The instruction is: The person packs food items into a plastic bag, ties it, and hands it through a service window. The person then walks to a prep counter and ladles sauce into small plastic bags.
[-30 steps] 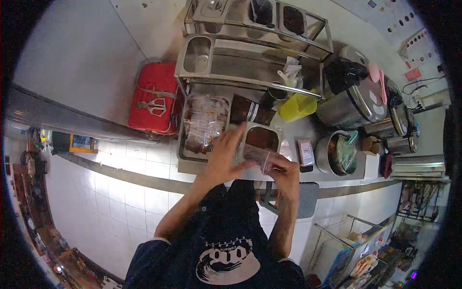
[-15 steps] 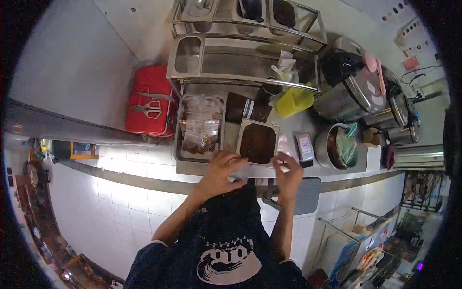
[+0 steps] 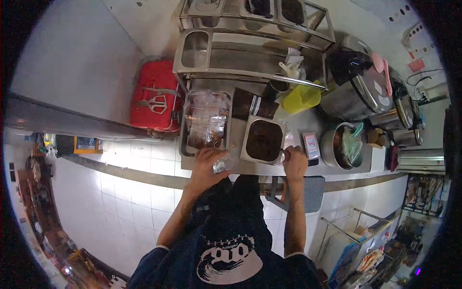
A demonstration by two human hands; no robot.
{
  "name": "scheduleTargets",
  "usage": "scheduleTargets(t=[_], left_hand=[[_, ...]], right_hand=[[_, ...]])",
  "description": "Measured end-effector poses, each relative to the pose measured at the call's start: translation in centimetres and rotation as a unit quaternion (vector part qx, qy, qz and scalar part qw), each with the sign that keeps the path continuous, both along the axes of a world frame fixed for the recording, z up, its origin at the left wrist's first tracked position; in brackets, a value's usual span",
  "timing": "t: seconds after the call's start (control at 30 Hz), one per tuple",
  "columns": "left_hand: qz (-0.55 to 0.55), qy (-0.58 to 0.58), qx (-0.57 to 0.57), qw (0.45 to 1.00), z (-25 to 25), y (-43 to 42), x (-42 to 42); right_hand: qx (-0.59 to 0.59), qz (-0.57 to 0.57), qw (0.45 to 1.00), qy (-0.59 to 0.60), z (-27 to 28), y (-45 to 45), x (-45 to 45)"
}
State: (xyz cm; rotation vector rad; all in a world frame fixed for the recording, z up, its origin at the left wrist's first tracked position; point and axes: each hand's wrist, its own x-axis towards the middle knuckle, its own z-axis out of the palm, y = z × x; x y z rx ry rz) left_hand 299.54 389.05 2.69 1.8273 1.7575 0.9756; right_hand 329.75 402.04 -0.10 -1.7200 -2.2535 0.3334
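Observation:
My left hand is closed around a small clear plastic bag at the counter's front edge. Right of it stands a square steel pan with a dark brown mass inside. My right hand is closed at the pan's right front corner, on what looks like a thin utensil handle reaching over the rim; its far end cannot be made out. Behind my left hand, a steel tray bears several filled clear packets.
A yellow-green jug, a pink-white box and a metal pot with a plastic bag are to the right. Large cookers stand behind them. A steel rack spans the back; a red bag sits left.
My left hand has moved slightly left with the plastic bag, away from the pan. My right hand has gone from a loose pinch to a grip on the thin handle at the pan's corner.

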Motion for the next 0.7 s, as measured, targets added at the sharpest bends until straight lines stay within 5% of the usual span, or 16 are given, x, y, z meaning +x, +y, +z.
scheduleTargets(t=[0.1, 0.17, 0.37, 0.43, 0.57, 0.7], left_hand=[[-0.008, -0.005, -0.015, 1.000, 0.3, 0.4, 0.3], [-0.019, -0.008, -0.017, 1.000, -0.2, 0.5, 0.4], [-0.003, -0.004, -0.012, 1.000, -1.2, 0.5, 0.3], [-0.003, -0.012, 0.007, 1.000, -1.4, 0.8, 0.5], [-0.016, -0.034, 0.002, 0.999, -1.9, 1.9, 1.3], [-0.007, -0.034, 0.007, 0.999, -3.1, 3.6, 2.3]], right_hand=[[0.030, -0.021, 0.999, -0.019, -1.4, 1.5, -0.6], [0.055, 0.061, 0.996, 0.039, -2.9, 2.0, -1.4], [-0.053, 0.066, 0.992, 0.091, -4.5, -0.3, 2.1], [-0.174, 0.019, 0.952, 0.250, -5.7, -0.7, 3.5], [-0.312, -0.083, 0.892, 0.316, -6.7, -1.6, 5.0], [-0.320, -0.120, 0.827, 0.447, -7.3, -3.5, 5.1]])
